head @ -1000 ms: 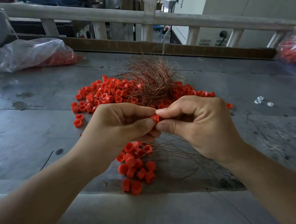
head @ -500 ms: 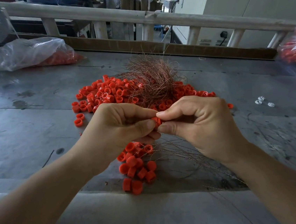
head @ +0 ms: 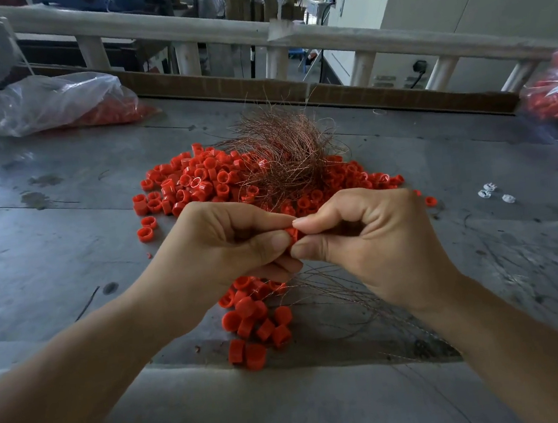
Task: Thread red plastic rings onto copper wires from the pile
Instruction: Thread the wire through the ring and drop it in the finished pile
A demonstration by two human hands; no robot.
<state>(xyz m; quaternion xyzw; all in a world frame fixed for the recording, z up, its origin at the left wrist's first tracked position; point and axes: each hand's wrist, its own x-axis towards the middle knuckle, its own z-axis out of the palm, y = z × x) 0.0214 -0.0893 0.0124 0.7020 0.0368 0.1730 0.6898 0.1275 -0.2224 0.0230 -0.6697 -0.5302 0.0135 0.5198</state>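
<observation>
Two hands pinch one red ring (head: 293, 234) where their fingertips (head: 279, 242) meet.

The left hand (head: 226, 248) and right hand (head: 370, 239) each curl thumb and forefinger onto the small, smooth plastic ring; it is mostly hidden, so its axis cannot be read, nor can any wire through it. Just below the fingers lies a small cluster of rings (head: 254, 320) of short, stubby cylinders, some on their sides; thin copper strands (head: 341, 291) fan from there out under the right wrist. Beyond the fingers a wide pile of rings (head: 198, 182) spreads, with a wiry, bristling copper tangle (head: 285, 152) heaped on it. All rest on a dull grey, scuffed table (head: 66, 233). Far left, a crinkled clear bag (head: 52, 100) holds more red pieces.
</observation>
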